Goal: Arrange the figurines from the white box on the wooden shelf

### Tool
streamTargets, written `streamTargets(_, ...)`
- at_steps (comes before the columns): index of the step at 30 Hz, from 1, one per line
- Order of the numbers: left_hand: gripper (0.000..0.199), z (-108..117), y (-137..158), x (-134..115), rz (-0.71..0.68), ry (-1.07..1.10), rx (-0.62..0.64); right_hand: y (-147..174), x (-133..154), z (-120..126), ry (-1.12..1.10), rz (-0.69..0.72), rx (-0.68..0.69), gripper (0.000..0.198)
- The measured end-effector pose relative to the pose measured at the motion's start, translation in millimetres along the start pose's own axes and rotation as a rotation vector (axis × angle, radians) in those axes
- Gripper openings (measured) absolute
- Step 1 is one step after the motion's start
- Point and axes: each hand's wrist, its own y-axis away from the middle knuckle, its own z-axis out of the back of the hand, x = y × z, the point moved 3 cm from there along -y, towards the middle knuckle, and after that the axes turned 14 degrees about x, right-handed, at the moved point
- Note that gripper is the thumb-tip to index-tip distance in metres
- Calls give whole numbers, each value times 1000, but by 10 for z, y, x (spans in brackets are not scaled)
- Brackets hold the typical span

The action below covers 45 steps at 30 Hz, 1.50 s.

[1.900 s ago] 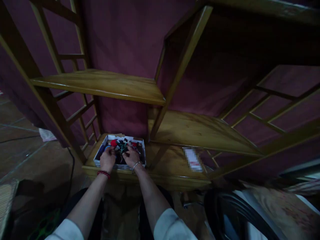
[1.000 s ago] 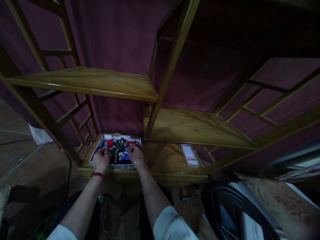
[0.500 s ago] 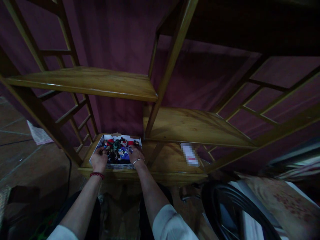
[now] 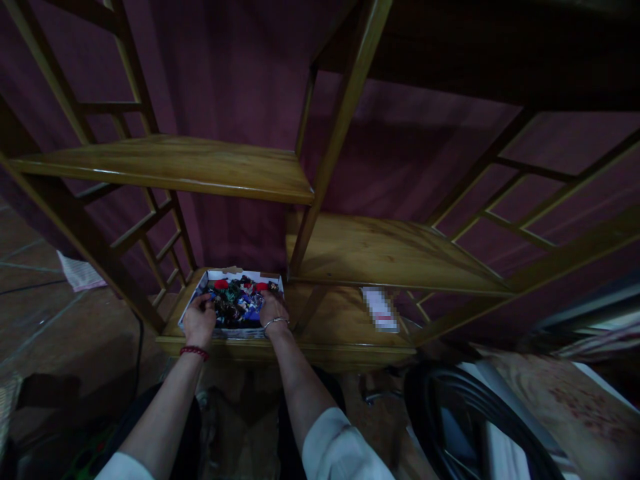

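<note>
A shallow white cardboard box (image 4: 231,331) sits on the low left shelf, full of small, jumbled figurines (image 4: 239,303) in red, green, blue and dark colours. At the box's left side is my left hand (image 4: 199,323), a red bead bracelet on its wrist. Its fingers are bent together around something small and dark that I cannot make out. My right hand (image 4: 273,310), wearing a silver bangle, reaches over the right side of the box. Its fingers lie stretched among the figurines; the fingertips are partly hidden.
A wooden shelf unit (image 4: 165,167) with lattice sides rises against a purple wall. A blurred-out white item (image 4: 381,310) lies on the low shelf to the right. Below right are coiled black tubing (image 4: 425,413) and a patterned cloth (image 4: 575,400).
The figurines have shifted within the box, and a red one now shows at the upper left. Both hands stay almost where they were; the box has not moved.
</note>
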Motion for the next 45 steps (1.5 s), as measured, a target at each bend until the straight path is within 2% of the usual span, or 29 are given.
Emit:
streamTargets(10, 32, 36, 51, -59, 15, -30, 23, -1, 10, -1, 13, -33, 20, 40)
streamTargets(18, 30, 30, 66, -76, 7, -50, 32, 12, 14, 1, 18, -87, 83, 46)
streamTargets(24, 29, 39, 115, -136, -43, -64, 46, 2, 18, -7, -27, -54, 66, 43)
streamTargets(33, 29, 61, 270, -326, -114, -208, 35, -38, 24, -31, -103, -35, -6, 36)
streamTargets(37, 31, 9, 287, -352, -116, -203, 78, -17, 15, -36, -105, -52, -10, 36)
streamTargets(40, 32, -33, 281, -347, -121, -191, 103, 6, 25, -15, -111, -14, -55, 33)
streamTargets(43, 31, -56, 291, -350, -169, -222, 55, 9, 38, -2, -123, 20, -96, 32)
streamTargets(45, 31, -56, 325, -381, -259, -263, -38, -1, 42, -7, -133, 16, -100, 33)
